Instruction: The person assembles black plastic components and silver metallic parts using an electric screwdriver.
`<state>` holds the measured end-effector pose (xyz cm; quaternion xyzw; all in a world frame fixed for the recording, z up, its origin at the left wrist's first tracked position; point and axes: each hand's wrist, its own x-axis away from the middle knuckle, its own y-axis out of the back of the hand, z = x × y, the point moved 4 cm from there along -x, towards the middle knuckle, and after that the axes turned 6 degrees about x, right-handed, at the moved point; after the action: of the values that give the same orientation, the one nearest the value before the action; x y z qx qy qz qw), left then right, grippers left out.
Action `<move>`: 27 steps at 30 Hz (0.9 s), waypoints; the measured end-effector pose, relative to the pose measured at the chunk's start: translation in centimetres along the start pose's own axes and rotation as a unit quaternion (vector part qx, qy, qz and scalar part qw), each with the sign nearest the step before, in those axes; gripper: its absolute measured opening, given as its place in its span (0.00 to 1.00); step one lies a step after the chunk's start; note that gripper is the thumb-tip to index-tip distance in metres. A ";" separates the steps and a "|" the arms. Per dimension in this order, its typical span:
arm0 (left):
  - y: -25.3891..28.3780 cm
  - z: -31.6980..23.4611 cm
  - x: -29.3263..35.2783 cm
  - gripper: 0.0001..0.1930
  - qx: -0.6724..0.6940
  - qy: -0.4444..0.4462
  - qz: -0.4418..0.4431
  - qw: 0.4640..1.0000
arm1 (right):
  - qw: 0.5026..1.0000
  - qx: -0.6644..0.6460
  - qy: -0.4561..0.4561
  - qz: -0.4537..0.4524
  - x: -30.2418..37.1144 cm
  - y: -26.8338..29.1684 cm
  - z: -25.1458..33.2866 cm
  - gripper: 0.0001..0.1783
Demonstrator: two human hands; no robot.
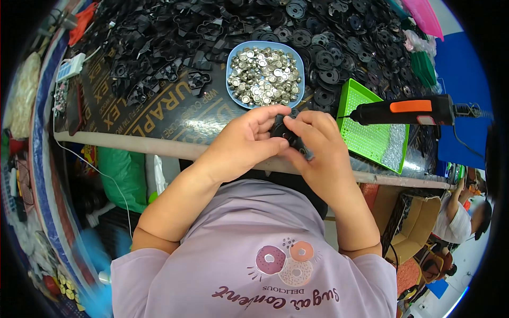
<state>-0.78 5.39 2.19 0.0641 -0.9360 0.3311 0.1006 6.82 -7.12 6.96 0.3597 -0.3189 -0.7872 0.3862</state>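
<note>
Both hands meet at the table's near edge, just below a blue bowl [230, 79] of small round silvery metal caps [265, 74]. Between thumb and fingers, my left hand [241, 138] grips a small black plastic part [279, 130]. My right hand [321, 140] closes on the same part from the other side, its fingertips on top. The fingers cover much of the part, so its full shape cannot be made out. To the right, an electric screwdriver [408, 110], black with an orange strip, hangs sideways with its bit over a green tray.
Loose black plastic parts [159, 32] and black discs [328, 58] heap the far table. The green tray [347, 100] holds small silvery pieces [393, 146]. A white power strip [70, 67] lies far left. A cardboard box [419, 228] and another person [453, 220] are at right.
</note>
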 end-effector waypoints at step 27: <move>-3.5 6.0 -5.6 0.15 -0.095 0.142 -0.005 0.985 | 0.847 -0.419 -0.096 -0.313 1.8 7.3 -9.5 0.12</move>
<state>4.45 -0.81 -1.50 0.0116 -0.9391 0.2457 0.2401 16.51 -14.40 7.01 0.1670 0.1350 -0.9558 0.2007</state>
